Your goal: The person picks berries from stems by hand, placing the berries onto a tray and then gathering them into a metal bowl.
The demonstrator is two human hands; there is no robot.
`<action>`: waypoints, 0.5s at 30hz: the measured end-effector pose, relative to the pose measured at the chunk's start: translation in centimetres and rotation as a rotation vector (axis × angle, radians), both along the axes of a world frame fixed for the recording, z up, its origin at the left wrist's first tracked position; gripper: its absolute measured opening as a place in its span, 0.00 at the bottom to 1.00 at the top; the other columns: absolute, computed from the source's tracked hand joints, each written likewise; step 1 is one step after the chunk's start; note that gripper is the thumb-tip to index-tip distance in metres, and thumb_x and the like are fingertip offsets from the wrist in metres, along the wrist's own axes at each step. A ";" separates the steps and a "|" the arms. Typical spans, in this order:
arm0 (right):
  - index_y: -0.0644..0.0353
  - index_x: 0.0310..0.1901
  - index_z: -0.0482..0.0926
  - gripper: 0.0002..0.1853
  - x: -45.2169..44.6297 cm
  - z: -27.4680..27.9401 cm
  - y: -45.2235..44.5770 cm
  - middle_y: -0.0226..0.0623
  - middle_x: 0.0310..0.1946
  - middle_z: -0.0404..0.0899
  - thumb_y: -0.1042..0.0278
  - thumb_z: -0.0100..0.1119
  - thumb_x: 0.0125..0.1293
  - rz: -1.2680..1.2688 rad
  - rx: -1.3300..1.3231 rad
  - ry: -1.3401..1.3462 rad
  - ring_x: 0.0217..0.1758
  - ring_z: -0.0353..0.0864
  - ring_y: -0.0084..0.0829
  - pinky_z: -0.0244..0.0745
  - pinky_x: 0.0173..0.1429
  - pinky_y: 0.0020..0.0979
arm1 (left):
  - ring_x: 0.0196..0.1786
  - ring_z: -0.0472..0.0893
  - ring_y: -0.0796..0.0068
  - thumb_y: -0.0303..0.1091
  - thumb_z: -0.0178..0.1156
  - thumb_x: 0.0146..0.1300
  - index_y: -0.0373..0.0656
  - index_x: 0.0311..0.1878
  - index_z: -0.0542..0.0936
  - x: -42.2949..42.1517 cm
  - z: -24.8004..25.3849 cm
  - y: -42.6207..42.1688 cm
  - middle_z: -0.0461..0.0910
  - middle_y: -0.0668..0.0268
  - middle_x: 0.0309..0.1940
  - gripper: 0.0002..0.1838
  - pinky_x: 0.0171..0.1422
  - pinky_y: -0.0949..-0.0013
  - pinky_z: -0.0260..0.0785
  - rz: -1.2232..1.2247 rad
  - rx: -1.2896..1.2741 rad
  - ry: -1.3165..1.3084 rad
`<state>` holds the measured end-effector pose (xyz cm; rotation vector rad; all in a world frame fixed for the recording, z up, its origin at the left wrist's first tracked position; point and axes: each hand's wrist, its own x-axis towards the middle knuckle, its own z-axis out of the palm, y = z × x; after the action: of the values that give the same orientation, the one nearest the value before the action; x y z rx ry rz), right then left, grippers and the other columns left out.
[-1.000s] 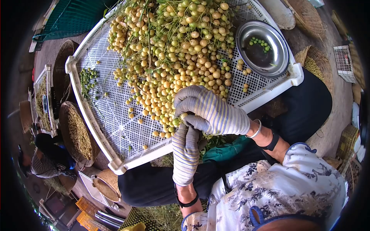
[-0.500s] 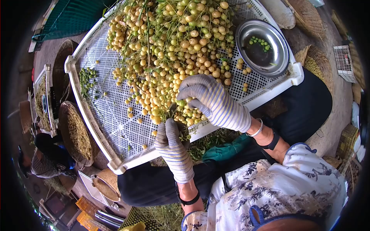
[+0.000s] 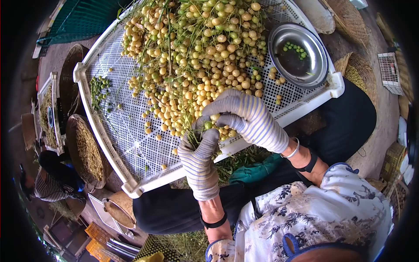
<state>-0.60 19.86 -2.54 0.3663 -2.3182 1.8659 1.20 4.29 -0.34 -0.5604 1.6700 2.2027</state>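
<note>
A heap of yellow-green round fruit on thin stems [image 3: 196,56] covers much of a white perforated tray [image 3: 118,131]. At the tray's near edge my gloved left hand [image 3: 200,161] pinches green stems between thumb and fingers. Just right of it, my gloved right hand [image 3: 244,115] has its thumb and fingers curled round a small fruit by those stems; the fingertips partly hide it. A steel bowl [image 3: 301,72] with several small green fruits sits at the tray's right side. Small dark green fruits [image 3: 99,89] lie at the tray's left.
Round baskets of fruit [image 3: 89,150] stand on the left, near a person in a striped top [image 3: 48,185]. Another woven basket [image 3: 358,72] and a white plastic crate [image 3: 389,72] are at the right. Green cloth [image 3: 255,170] lies below the tray's edge.
My hands were together, moved apart, and are now close again at the stems. My left hand has shifted left of where it was a second ago.
</note>
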 end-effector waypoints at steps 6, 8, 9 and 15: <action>0.57 0.47 0.82 0.11 0.6 -1.3 -0.4 0.32 0.42 0.80 0.66 0.62 0.63 0.077 -0.386 -0.200 0.49 0.79 0.30 0.72 0.57 0.31 | 0.28 0.73 0.86 0.36 0.68 0.58 0.39 0.48 0.77 0.5 -0.4 1.1 0.76 0.74 0.29 0.18 0.29 0.81 0.64 0.098 0.044 -0.053; 0.57 0.47 0.82 0.12 0.6 -1.4 -0.5 0.33 0.42 0.79 0.66 0.62 0.63 0.095 -0.406 -0.197 0.48 0.79 0.32 0.73 0.57 0.32 | 0.29 0.74 0.86 0.37 0.68 0.59 0.39 0.46 0.78 0.7 0.0 1.6 0.77 0.74 0.29 0.17 0.30 0.80 0.65 0.205 0.056 -0.095; 0.57 0.47 0.82 0.12 0.5 -1.3 -0.5 0.34 0.42 0.79 0.66 0.62 0.63 0.076 -0.307 -0.149 0.48 0.79 0.33 0.73 0.56 0.33 | 0.29 0.74 0.87 0.37 0.67 0.59 0.38 0.45 0.79 0.8 0.0 1.5 0.77 0.74 0.29 0.16 0.31 0.80 0.65 0.185 0.024 -0.067; 0.57 0.46 0.81 0.12 0.2 -1.3 -0.5 0.38 0.41 0.78 0.66 0.64 0.61 -0.008 -0.041 0.023 0.47 0.78 0.38 0.74 0.52 0.35 | 0.28 0.73 0.86 0.34 0.66 0.60 0.37 0.40 0.81 0.8 1.0 1.4 0.78 0.73 0.28 0.11 0.33 0.80 0.67 0.116 -0.229 0.011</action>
<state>-0.40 19.39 -3.79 0.3714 -2.2603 1.8919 1.97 5.73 0.63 -0.7214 1.9558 2.1073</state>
